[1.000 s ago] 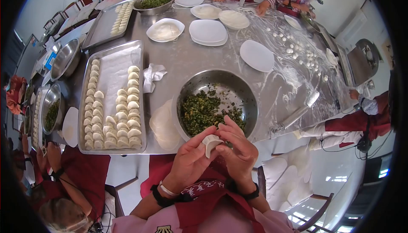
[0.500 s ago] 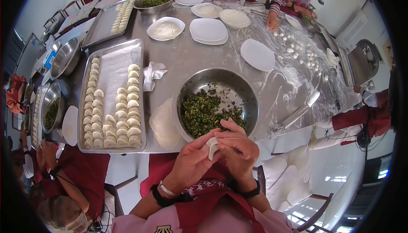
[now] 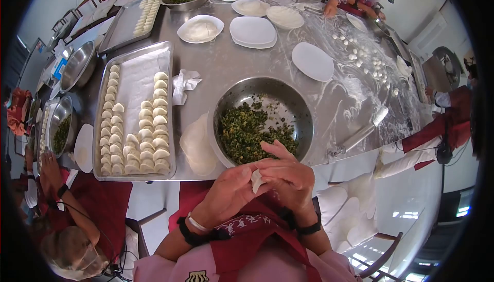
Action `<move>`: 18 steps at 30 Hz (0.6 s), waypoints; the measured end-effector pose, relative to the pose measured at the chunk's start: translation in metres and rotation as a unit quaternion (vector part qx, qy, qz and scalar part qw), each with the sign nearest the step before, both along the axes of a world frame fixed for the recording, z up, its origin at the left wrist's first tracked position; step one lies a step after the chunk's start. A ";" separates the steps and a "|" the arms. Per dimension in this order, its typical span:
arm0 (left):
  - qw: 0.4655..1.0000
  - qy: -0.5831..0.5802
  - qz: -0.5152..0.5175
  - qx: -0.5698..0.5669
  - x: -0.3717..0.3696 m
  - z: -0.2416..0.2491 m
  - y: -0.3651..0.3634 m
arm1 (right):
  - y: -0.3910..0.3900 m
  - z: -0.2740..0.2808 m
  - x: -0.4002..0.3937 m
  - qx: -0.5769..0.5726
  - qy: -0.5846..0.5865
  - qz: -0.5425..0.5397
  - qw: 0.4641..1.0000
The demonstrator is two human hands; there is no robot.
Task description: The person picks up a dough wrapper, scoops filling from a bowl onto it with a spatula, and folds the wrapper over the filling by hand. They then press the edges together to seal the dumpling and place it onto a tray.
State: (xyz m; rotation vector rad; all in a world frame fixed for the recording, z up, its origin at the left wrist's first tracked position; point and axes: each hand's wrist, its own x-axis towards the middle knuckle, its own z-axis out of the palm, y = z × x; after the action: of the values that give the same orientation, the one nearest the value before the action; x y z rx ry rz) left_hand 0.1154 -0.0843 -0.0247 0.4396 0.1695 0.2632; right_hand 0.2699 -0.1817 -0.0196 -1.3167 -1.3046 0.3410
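Both my hands meet at the near rim of a steel bowl (image 3: 303, 151) holding chopped green filling (image 3: 242, 130). Between them is a pale folded dumpling (image 3: 257, 180). My left hand (image 3: 229, 189) is closed on its left side, and my right hand (image 3: 290, 181) pinches it from the right, partly covering it. Left of the bowl lies a stack of flat dough wrappers (image 3: 198, 148). Farther left, a metal tray (image 3: 135, 178) holds rows of finished dumplings (image 3: 160, 120).
White plates (image 3: 312, 62) and a crumpled cloth (image 3: 185, 85) lie beyond the bowl. At right are a rolling tool (image 3: 360, 134), flour and small dough pieces (image 3: 360, 58). Co-workers stand across the table; another person's hand (image 3: 50, 171) is at left.
My fingers have closed further around the dumpling, hiding more of it. The co-worker's hand at the far side has drawn back from the dough pieces. The person at left has moved their hands.
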 end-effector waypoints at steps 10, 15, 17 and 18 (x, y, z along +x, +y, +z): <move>0.999 0.024 -0.038 0.028 -0.001 0.005 0.004 | 0.000 0.002 0.006 -0.011 -0.042 0.083 0.996; 0.997 0.042 -0.045 0.043 -0.004 0.000 0.006 | 0.003 0.015 -0.003 -0.040 -0.075 0.039 0.996; 0.998 0.038 -0.036 0.047 -0.004 0.001 0.005 | 0.003 0.017 -0.004 -0.043 -0.081 0.024 0.995; 0.998 0.035 -0.024 0.052 -0.002 0.010 0.002 | 0.002 0.015 -0.004 -0.029 -0.067 0.025 0.997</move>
State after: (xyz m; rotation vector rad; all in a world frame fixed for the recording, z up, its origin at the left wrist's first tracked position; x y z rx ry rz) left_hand 0.1137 -0.0824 -0.0148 0.5568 0.2148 0.2111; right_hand 0.2660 -0.1794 -0.0042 -1.3769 -1.4509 0.3329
